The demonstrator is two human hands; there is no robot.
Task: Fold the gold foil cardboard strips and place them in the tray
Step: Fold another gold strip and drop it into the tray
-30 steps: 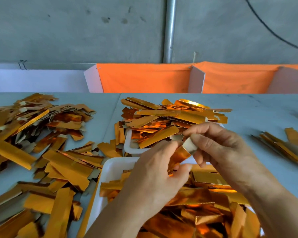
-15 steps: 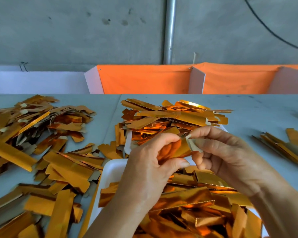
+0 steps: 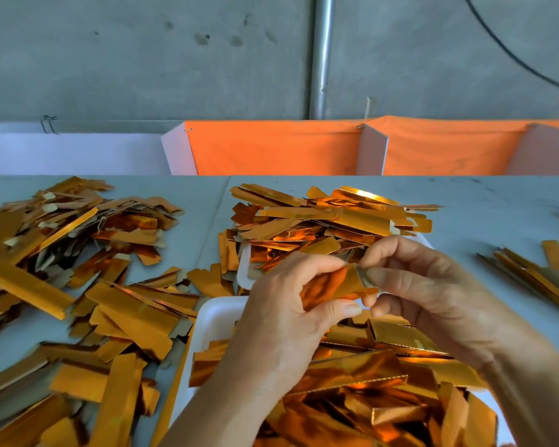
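Pinching the strip (image 3: 331, 285) above the near tray (image 3: 218, 312), we held it with both hands: the left hand (image 3: 288, 317) curled round its body, thumb and fingers closed on the foil, while the right hand (image 3: 423, 295) nipped the pale end tab between thumb and forefinger. To fold it well, we judged, the left needed to brace just beside the crease as the right turned the tab squarely over, before dropping it among the folded strips (image 3: 368, 382) below, with the loose pile (image 3: 78, 285) lying left.
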